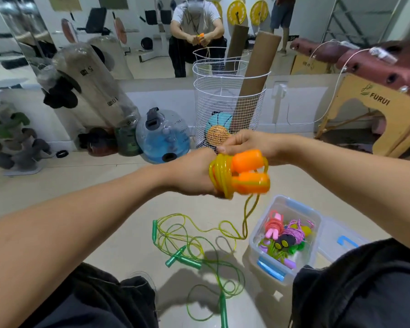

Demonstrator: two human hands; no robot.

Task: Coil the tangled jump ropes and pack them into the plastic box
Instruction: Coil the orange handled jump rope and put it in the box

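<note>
held above the floor: yellow rope (219,176) coiled beside its orange handles (249,172), gripped by left hand (194,174), pinched on top by right hand (244,144). light, springy, slick cord; best clamped across coil and handles together. tail trailing near plastic box (265,235).

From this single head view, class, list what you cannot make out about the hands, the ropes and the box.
- Left hand: its fingers sit behind the orange-handled rope, so the grip is hidden.
- Right hand: fingertips are tucked behind the yellow coil.
- Green-handled rope: one handle runs off the bottom edge.
- Plastic box: the ropes inside overlap, so their count is unclear; the right knee covers its near corner.
</note>
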